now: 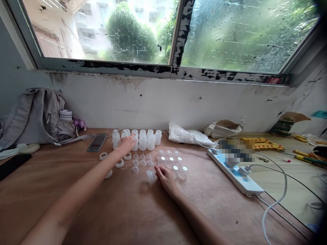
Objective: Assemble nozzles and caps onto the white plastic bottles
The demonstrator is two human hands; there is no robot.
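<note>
Two rows of small frosted white bottles (150, 141) stand near the wall. My left hand (125, 145) reaches over them, its fingers stretched out against a bottle (135, 144) in the middle. Whether it grips that bottle is hard to see. Pinched in my right hand (165, 177) is a clear plastic nipple-like piece (150, 175), held tilted just above the table. Between the hands lie several clear nipples (135, 169) with round flanges. White rings (119, 164) lie beneath my left forearm, which partly hides them. Clear round caps (182, 175) and small white discs (180, 159) lie beside my right hand.
A white power strip (236, 175) with plugs and looping cables (283, 183) lies at the right. Behind are a white padded pouch (189, 134) and a beige bag (224, 129). A grey backpack (38, 115) and a phone-like slab (97, 143) sit at the left.
</note>
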